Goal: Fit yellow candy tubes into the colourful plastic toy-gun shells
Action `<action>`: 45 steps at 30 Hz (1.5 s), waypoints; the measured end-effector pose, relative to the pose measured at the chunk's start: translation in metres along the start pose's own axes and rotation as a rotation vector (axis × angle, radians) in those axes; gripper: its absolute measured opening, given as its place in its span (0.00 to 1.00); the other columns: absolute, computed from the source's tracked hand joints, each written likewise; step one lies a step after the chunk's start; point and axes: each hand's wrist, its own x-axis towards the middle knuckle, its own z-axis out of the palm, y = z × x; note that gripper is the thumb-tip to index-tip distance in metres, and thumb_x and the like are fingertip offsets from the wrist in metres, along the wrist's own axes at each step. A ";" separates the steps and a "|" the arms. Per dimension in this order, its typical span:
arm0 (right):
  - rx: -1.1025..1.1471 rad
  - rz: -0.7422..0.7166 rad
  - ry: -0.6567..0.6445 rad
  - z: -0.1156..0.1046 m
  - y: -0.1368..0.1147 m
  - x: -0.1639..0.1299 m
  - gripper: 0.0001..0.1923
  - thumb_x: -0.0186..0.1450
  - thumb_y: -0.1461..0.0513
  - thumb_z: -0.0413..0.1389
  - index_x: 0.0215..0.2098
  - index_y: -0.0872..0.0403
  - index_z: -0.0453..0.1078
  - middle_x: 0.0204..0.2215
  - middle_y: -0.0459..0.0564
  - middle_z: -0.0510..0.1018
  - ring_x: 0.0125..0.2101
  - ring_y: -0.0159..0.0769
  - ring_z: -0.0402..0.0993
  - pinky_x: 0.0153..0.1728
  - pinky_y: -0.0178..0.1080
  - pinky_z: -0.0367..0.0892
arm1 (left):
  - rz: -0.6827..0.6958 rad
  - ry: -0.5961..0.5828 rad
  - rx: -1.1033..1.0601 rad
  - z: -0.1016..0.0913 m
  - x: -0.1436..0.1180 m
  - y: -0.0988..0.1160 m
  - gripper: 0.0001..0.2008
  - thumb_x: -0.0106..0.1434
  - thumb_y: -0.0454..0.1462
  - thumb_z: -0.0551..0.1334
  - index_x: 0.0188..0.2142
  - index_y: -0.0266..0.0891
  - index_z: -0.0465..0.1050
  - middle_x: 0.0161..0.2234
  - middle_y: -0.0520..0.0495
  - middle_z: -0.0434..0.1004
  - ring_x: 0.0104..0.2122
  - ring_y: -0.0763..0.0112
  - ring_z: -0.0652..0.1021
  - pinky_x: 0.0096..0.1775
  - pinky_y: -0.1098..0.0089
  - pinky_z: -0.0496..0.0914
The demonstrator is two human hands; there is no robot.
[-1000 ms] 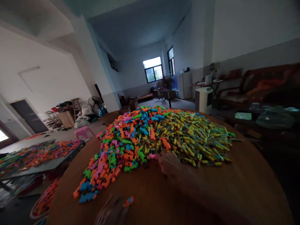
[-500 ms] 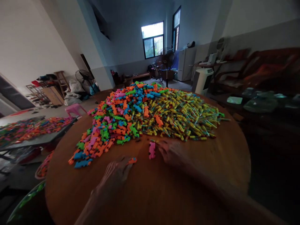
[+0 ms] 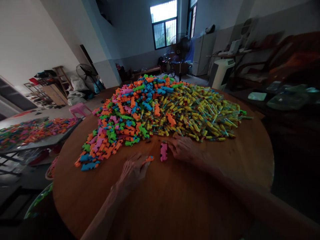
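My left hand (image 3: pixel 135 166) is closed on an orange toy car (image 3: pixel 149 159), its end showing past the thumb and fingers just above the table. My right hand (image 3: pixel 183 148) rests at the front edge of the yellow pile, its fingers bent together; what they hold, if anything, is hidden. Just left of those fingertips lies a pink toy car (image 3: pixel 163 152) with dark wheels. Behind my hands rises a heap of orange, blue, green and pink toy cars (image 3: pixel 125 116). Against its right side spreads a heap of small clear tubes with yellow labels (image 3: pixel 200 113).
The round wooden table (image 3: pixel 160 206) carries both heaps. To the left, a lower table (image 3: pixel 50 140) bears more coloured pieces, with a pink stool (image 3: pixel 79 109) behind it. A standing fan (image 3: pixel 180 50) and a white cooler (image 3: pixel 222 73) stand beyond the far edge.
My left hand has moved slightly right with the orange toy car, nearer the pink one. My right hand stays beside the pink car, its fingers shifted a little. The view has tilted down.
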 end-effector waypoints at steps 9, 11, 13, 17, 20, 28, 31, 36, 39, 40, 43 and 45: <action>0.055 0.027 0.040 0.022 0.003 -0.024 0.12 0.67 0.65 0.49 0.45 0.57 0.72 0.36 0.55 0.77 0.31 0.38 0.70 0.30 0.38 0.55 | 0.034 0.011 -0.093 0.001 -0.006 0.002 0.10 0.71 0.37 0.56 0.46 0.42 0.75 0.37 0.46 0.74 0.39 0.64 0.73 0.40 0.66 0.65; 0.110 0.042 0.047 0.025 0.000 -0.038 0.12 0.67 0.65 0.49 0.46 0.57 0.71 0.33 0.54 0.77 0.30 0.38 0.69 0.30 0.38 0.55 | 0.045 0.020 -0.110 0.002 -0.007 0.002 0.10 0.71 0.37 0.56 0.45 0.42 0.75 0.37 0.46 0.74 0.39 0.65 0.73 0.40 0.66 0.65; 0.184 0.016 0.029 0.023 -0.004 -0.052 0.12 0.67 0.65 0.49 0.46 0.56 0.72 0.34 0.53 0.77 0.31 0.38 0.70 0.32 0.37 0.58 | 0.056 0.022 -0.127 0.004 -0.008 0.003 0.10 0.70 0.37 0.56 0.45 0.41 0.75 0.36 0.46 0.74 0.38 0.65 0.73 0.39 0.66 0.65; 0.296 -0.102 -0.064 0.007 -0.010 -0.069 0.13 0.67 0.64 0.50 0.47 0.56 0.73 0.39 0.55 0.77 0.38 0.39 0.73 0.39 0.39 0.64 | 0.088 0.002 -0.147 0.006 -0.010 0.008 0.10 0.70 0.36 0.57 0.46 0.41 0.75 0.36 0.46 0.74 0.38 0.66 0.73 0.39 0.66 0.65; 0.264 -0.155 -0.163 -0.006 -0.011 -0.070 0.19 0.64 0.67 0.51 0.52 0.57 0.72 0.42 0.57 0.77 0.42 0.42 0.73 0.43 0.40 0.66 | 0.110 -0.032 -0.132 0.006 -0.011 0.014 0.10 0.70 0.36 0.56 0.47 0.41 0.75 0.36 0.46 0.74 0.38 0.65 0.72 0.39 0.66 0.65; 0.033 -0.149 -0.177 -0.009 -0.022 -0.066 0.14 0.68 0.65 0.50 0.47 0.55 0.74 0.39 0.56 0.75 0.30 0.37 0.70 0.30 0.39 0.61 | 0.138 -0.037 -0.104 0.006 -0.014 0.020 0.10 0.71 0.37 0.56 0.47 0.40 0.74 0.36 0.46 0.73 0.37 0.65 0.72 0.39 0.66 0.65; 0.048 -0.174 -0.106 -0.005 -0.030 -0.065 0.14 0.69 0.64 0.48 0.49 0.55 0.73 0.45 0.57 0.73 0.29 0.34 0.69 0.29 0.38 0.60 | 0.147 -0.026 -0.100 0.007 -0.013 0.020 0.10 0.71 0.37 0.55 0.46 0.39 0.75 0.36 0.45 0.73 0.37 0.65 0.72 0.38 0.65 0.65; 0.129 -0.228 -0.053 0.002 -0.038 -0.062 0.17 0.68 0.67 0.47 0.52 0.56 0.71 0.47 0.58 0.75 0.36 0.37 0.72 0.37 0.39 0.67 | 0.142 -0.021 -0.110 0.006 -0.012 0.021 0.11 0.72 0.37 0.55 0.46 0.38 0.75 0.35 0.44 0.73 0.36 0.65 0.72 0.37 0.65 0.65; 0.132 -0.233 -0.049 0.005 -0.040 -0.062 0.17 0.68 0.68 0.47 0.52 0.57 0.70 0.46 0.59 0.75 0.38 0.39 0.73 0.38 0.40 0.68 | 0.142 -0.017 -0.100 0.006 -0.013 0.021 0.11 0.72 0.37 0.55 0.46 0.38 0.75 0.35 0.44 0.73 0.36 0.65 0.72 0.37 0.66 0.65; 0.124 -0.229 -0.048 0.006 -0.040 -0.062 0.17 0.68 0.68 0.47 0.52 0.57 0.70 0.46 0.60 0.75 0.37 0.39 0.74 0.37 0.40 0.68 | 0.134 -0.014 -0.097 0.006 -0.013 0.021 0.11 0.72 0.38 0.55 0.45 0.38 0.75 0.35 0.44 0.73 0.36 0.65 0.72 0.37 0.66 0.65; 0.103 -0.210 -0.035 0.009 -0.040 -0.062 0.17 0.68 0.68 0.47 0.52 0.58 0.70 0.46 0.60 0.75 0.36 0.39 0.74 0.35 0.40 0.68 | 0.040 -0.001 -0.054 0.006 -0.013 0.020 0.11 0.72 0.39 0.55 0.42 0.39 0.75 0.34 0.45 0.74 0.35 0.65 0.73 0.37 0.67 0.65; 0.094 -0.201 -0.022 0.013 -0.040 -0.063 0.17 0.68 0.67 0.47 0.53 0.58 0.70 0.47 0.59 0.75 0.35 0.39 0.74 0.34 0.41 0.68 | -0.076 0.034 0.007 0.005 -0.012 0.018 0.11 0.71 0.40 0.55 0.40 0.39 0.74 0.33 0.45 0.75 0.35 0.65 0.74 0.36 0.67 0.65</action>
